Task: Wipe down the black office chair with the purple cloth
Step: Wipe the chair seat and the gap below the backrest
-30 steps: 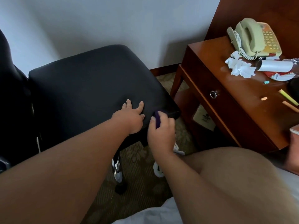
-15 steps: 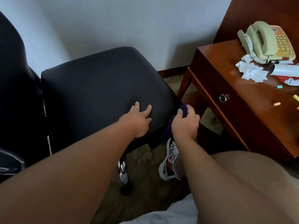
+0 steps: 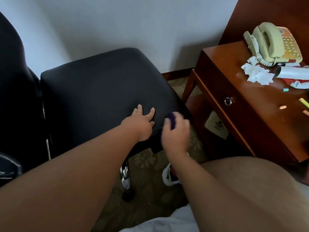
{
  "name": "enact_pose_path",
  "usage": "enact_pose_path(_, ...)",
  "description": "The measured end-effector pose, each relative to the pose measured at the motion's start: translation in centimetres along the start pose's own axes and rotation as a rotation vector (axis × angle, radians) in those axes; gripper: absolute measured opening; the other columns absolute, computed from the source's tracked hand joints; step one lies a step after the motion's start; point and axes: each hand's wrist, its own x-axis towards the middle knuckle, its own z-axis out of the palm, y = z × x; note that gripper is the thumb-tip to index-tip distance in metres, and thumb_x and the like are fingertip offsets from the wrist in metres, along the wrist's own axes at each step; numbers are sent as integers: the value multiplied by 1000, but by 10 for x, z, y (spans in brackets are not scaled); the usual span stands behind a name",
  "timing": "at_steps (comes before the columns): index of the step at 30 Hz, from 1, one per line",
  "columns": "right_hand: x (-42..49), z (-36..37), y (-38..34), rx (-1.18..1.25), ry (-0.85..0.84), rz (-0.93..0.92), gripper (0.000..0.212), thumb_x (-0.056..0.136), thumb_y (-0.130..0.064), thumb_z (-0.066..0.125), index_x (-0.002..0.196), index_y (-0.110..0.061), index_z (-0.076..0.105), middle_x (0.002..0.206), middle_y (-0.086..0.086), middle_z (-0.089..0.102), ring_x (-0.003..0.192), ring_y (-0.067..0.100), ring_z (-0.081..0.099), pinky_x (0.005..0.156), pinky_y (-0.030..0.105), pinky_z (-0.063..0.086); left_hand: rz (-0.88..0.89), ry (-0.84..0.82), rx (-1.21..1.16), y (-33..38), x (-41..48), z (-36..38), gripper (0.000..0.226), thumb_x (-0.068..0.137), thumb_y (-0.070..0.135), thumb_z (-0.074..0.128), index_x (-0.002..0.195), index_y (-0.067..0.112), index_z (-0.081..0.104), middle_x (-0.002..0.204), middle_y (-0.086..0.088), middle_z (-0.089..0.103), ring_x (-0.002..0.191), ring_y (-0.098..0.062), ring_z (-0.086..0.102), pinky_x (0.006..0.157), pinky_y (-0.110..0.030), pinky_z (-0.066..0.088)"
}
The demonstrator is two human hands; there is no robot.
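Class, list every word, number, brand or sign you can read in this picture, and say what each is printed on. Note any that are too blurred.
No text here can be read with certainty.
Card on the lower shelf of the nightstand: a dark emblem and lines of print, too blurred to read.
Telephone keypad: key markings too small to read.
Red and white wrapper on the nightstand top: no legible print.

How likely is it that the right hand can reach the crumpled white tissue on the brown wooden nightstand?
Probably yes: open air lies between the right hand, gripping the purple cloth, and the crumpled white tissue.
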Motion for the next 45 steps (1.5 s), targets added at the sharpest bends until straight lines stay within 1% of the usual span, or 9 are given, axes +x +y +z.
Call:
enact_pose_path(3,-30,14,-1,-140,-112,-301,39,96,-38,56,134,-31,56,111,1,51,89,22,58,67,41,55,-42,58,-103,3,-8,1,74,103,26,36,156,38,-14,163,-12,-26,153,-32,-12,118,-53,28)
enact_pose_path(6,-20,13,7,-188,-39,-318,39,96,-44,50,133,-31,58,107,1,52,88,22,58,62,40,54,-20,82,-108,4,-15,4,66,107,31,29,157,37,-13,163,-12,-26,153,-30,-13,119,-51,26)
enact_pose_path(15,66,-10,25,229,205,523,34,103,-37,49,134,-28,56,120,-1,57,95,18,60,70,31,42,42,77,12,-1,-22,7,59,107,28,27,160,32,0,164,-11,-24,152,-36,-16,119,-53,21)
enact_pose_path(22,85,-11,50,764,45,1084,40,95,-34,56,129,-13,58,116,8,64,96,30,62,76,45,52,-11,119,-120,5,-32,5,64,109,34,26,156,34,-17,163,-13,-25,153,-28,-13,122,-48,20)
enact_pose_path(25,66,-9,41,673,140,967,41,97,-38,53,133,-18,57,123,3,62,104,27,61,74,39,48,-20,104,-112,5,-32,4,64,109,33,26,156,34,-18,163,-14,-26,153,-29,-13,121,-48,19)
enact_pose_path(28,37,-9,16,368,248,568,36,101,-41,51,133,-24,56,118,-1,60,102,20,62,77,35,47,-34,100,-93,8,-32,3,66,109,31,27,156,34,-18,163,-14,-26,153,-29,-13,120,-47,19)
enact_pose_path(33,-29,10,-8,-81,-79,-97,42,99,-46,51,139,-34,53,117,1,50,101,21,56,80,43,54,-52,87,-120,10,-32,0,72,106,28,34,156,37,-18,163,-11,-27,153,-27,-14,121,-49,22)
enact_pose_path(37,-36,11,0,-180,-130,-256,42,99,-51,47,138,-38,53,110,-2,50,95,20,56,68,42,55,-38,99,-150,6,-33,2,74,105,25,35,155,39,-17,163,-9,-27,153,-26,-14,121,-49,21)
enact_pose_path(45,38,-9,21,134,145,355,38,103,-47,46,139,-35,50,117,-5,40,96,20,54,76,39,46,-21,120,-149,5,-35,3,62,109,36,25,157,36,-15,164,-11,-24,154,-26,-12,121,-48,18)
